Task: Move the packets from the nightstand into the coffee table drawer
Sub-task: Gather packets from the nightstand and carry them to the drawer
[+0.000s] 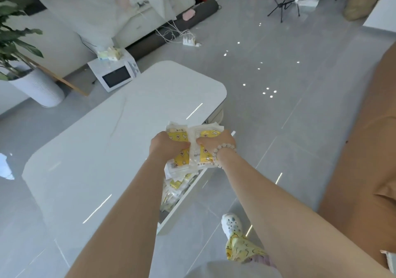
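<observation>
Your left hand [166,147] and right hand [218,143] both grip one thick stack of packets [179,137], squeezing it from either side, probably so the slippery sleeves don't fan out. The stack hangs over the surface [107,149] edge, just above the open drawer [182,206] beneath your wrists, where other packets [173,188] already lie, so lowering it in looks next.
</observation>
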### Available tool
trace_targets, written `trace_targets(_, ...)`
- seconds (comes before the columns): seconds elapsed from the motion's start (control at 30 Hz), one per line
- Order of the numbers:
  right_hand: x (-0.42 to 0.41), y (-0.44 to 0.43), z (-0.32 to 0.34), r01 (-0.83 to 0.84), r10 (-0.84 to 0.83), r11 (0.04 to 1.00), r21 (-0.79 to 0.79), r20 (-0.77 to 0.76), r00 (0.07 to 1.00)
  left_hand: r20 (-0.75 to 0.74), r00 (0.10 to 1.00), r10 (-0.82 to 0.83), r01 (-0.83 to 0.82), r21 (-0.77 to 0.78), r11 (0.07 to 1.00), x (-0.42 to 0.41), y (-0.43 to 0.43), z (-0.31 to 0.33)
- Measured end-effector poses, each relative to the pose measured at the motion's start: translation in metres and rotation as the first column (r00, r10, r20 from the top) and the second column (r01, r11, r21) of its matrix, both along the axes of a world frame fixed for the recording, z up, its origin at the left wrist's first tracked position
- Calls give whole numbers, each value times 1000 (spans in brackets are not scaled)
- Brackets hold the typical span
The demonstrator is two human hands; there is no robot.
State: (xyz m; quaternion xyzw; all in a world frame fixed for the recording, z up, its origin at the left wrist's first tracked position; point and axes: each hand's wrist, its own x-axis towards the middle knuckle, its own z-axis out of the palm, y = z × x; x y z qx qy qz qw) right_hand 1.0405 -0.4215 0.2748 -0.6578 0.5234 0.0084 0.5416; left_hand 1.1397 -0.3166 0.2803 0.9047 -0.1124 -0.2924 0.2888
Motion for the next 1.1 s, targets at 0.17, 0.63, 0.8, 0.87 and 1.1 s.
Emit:
trace_targets(0.17, 13, -68, -15, 3, -1, 999, 33, -64, 998, -46, 999, -10, 11, 27, 1000, 7, -66, -15)
trace_targets(0.63, 56, -56, -151, -110, 183, 968, 227, -332, 925, -242, 958, 157, -89, 272, 958, 27, -63, -156)
trace_targets(0.8, 77, -64, -228, -219, 292, 951, 218, -402, 868, -384, 872, 302, -189, 305, 933, 39, -65, -236)
trace_targets(0.87, 91, -69, -261, -269, 330, 942, 201, -404, 853, -393, 858, 330, -216, 308, 927, 49, -70, -268)
trace_targets(1.1, 166, -80, -363, -493, 468, 870, 17, -345, 813, -375, 795, 476, -413, 239, 879, 100, -83, -370)
